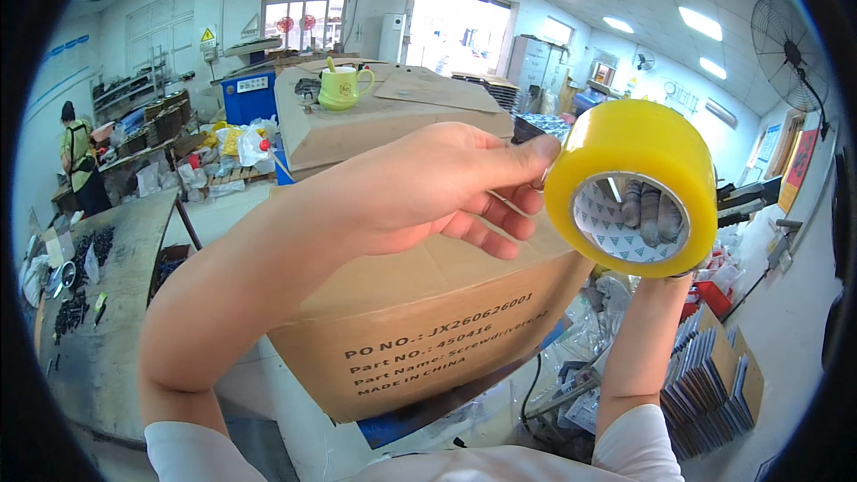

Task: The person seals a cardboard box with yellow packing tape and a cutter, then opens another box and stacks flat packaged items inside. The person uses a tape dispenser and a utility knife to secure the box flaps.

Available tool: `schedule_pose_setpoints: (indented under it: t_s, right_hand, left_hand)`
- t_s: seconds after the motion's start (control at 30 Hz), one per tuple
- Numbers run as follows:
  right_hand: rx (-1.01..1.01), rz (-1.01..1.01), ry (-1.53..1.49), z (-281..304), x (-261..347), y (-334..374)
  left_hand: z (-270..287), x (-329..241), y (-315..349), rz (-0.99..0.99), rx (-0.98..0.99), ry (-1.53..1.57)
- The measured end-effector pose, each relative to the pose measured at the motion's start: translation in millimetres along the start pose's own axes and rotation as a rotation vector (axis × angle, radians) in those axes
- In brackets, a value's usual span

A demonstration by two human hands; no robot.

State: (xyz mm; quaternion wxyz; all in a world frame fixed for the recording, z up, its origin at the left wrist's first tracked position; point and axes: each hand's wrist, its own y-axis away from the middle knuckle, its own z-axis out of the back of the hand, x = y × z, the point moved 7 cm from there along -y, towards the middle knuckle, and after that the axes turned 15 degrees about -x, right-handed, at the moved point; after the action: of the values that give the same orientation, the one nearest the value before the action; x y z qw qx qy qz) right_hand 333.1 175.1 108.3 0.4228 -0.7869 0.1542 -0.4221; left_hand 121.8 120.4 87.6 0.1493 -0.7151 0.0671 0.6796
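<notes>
Here, a wide, glossy yellow roll of tape (638, 136) sits between two raised hands

The left hand (437, 183) reaches across from the left, its thumb touching the roll's left edge and the other fingers loosely curled below; whether it pinches a loose end, I cannot tell. The roll lies just right of those fingertips, tilted so its white, triangle-patterned cardboard core (591, 223) shows. The right hand (652, 212) grasps it from behind, greyish fingers visible through the core. Below both hands stands a brown cardboard box with black printing (375, 317). Beyond it, a pale green mug (338, 91) rests on more brown cardboard (388, 138). Farther left, small black parts (76, 308) lie on a worn, grey-brown tabletop (134, 303), and another person (79, 161) stands behind it.
</notes>
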Motion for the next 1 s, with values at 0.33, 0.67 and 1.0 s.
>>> schedule_pose_setpoints:
  t_s: [0.33,0.67,1.0]
  right_hand:
    - [-0.115,-0.147,0.481,-38,1,8]
    - [-0.259,-0.538,0.056,-54,-15,84]
    - [-0.224,-0.405,-0.063,-9,17,60]
  left_hand:
    - [68,-44,-49,-0.416,-0.558,-0.815]
    - [134,-89,-114,-0.481,-0.727,-1.17]
    - [42,-5,-122,-0.19,0.108,-0.701]
